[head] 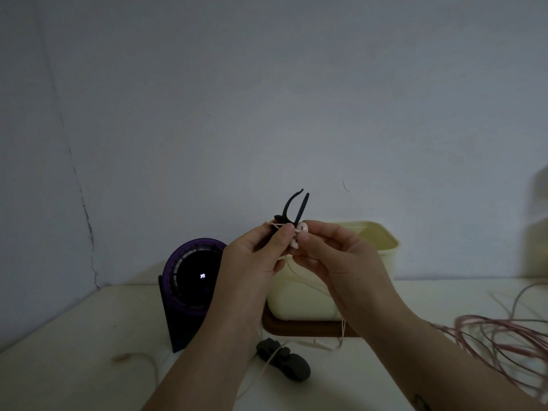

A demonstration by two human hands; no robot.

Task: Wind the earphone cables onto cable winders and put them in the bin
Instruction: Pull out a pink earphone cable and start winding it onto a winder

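I take the cream bin (382,262) as my landmark. Far to its left stands a purple fan (194,277). In front of the bin and raised above the table, my left hand (252,262) pinches the black cable winder (292,210) with the thin cable (274,225) across it. My right hand (335,256) pinches the earbuds (301,232) just beside it. In front of the bin lie spare winders (284,361); to its right, a tangle of cables (501,342). I judge the hanging cable could snag there, or slip off the winder's prongs in this dim light.
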